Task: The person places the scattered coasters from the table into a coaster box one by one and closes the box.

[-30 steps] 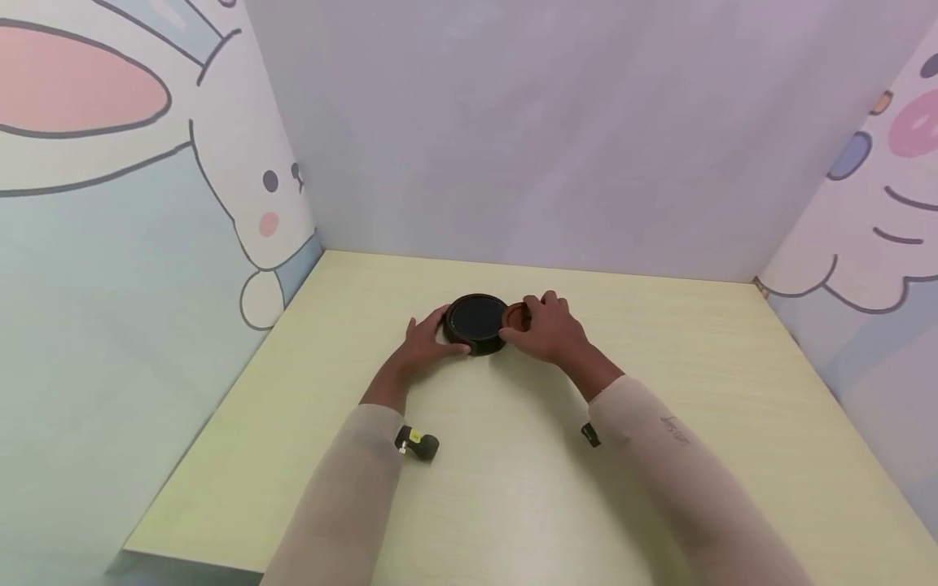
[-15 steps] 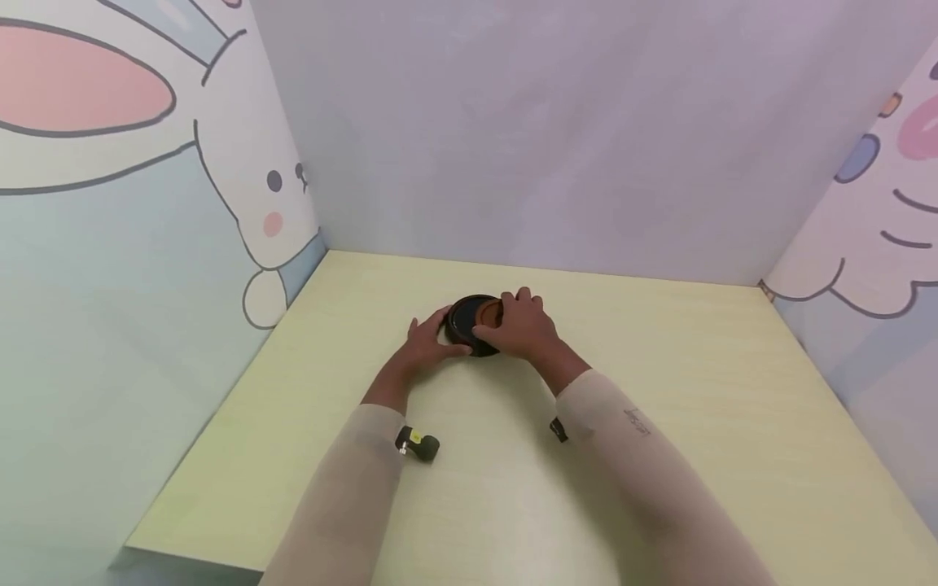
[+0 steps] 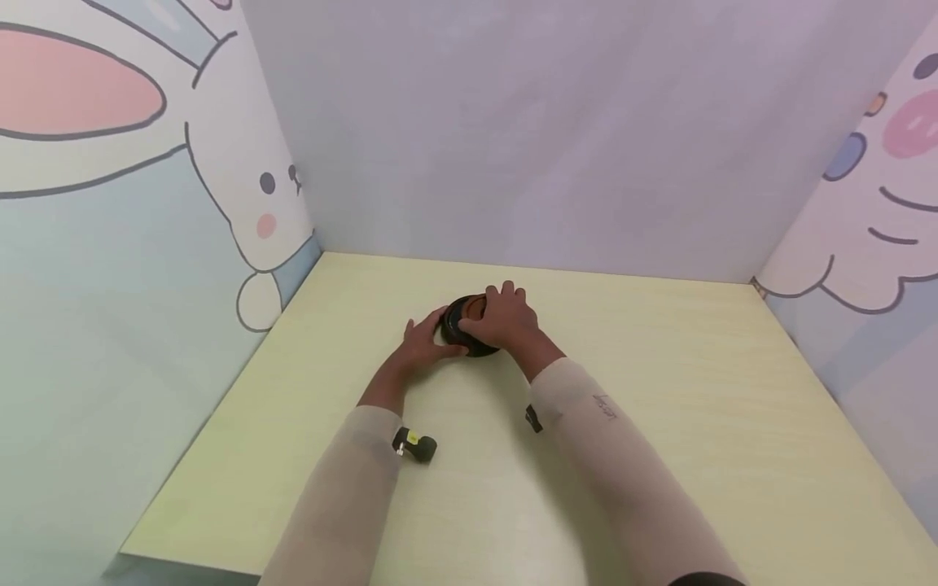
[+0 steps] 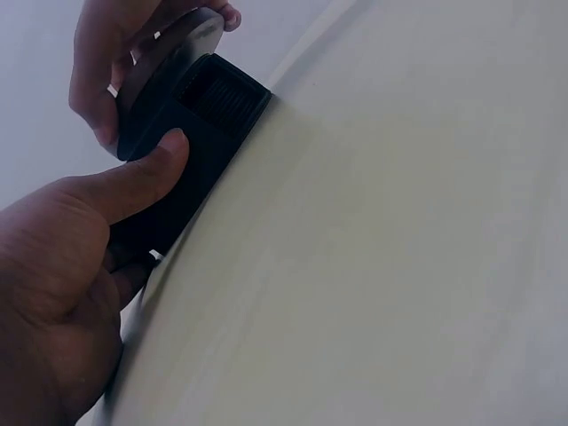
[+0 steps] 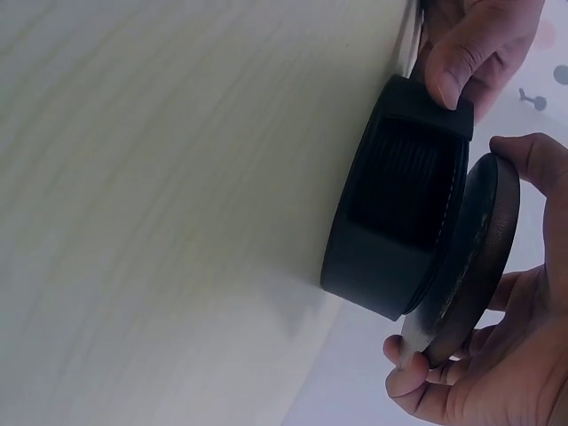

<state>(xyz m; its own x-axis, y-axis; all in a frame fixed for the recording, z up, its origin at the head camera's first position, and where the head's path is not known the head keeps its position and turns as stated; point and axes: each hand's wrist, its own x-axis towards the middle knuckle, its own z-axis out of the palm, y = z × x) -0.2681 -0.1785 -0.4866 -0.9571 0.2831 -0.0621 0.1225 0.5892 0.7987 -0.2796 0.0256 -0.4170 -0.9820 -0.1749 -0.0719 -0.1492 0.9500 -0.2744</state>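
A black round coaster holder [image 3: 478, 350] stands on the table, with a notch in its side that shows a ridged inside in the right wrist view. My left hand [image 3: 421, 346] grips it from the left, thumb on the near wall [image 4: 209, 146] and fingers round the far side. In my right hand [image 3: 507, 317] is a round brown coaster [image 3: 473, 307] with a raised rim, pinched at its edge between thumb and fingers. Close over the holder's top, the coaster [image 5: 493, 240] tilts slightly, its dark underside facing down. My right hand hides part of both in the head view.
The pale wooden table [image 3: 703, 423] extends to both sides and toward me. A grey-lilac wall [image 3: 528, 138] rises behind it, and side walls carry cartoon animals [image 3: 249, 163]. Small black wrist cameras [image 3: 416, 445] sit at both sleeves.
My right hand has carried the coaster leftward, from the holder's right side to above its top. My left hand has stayed in place on the holder.
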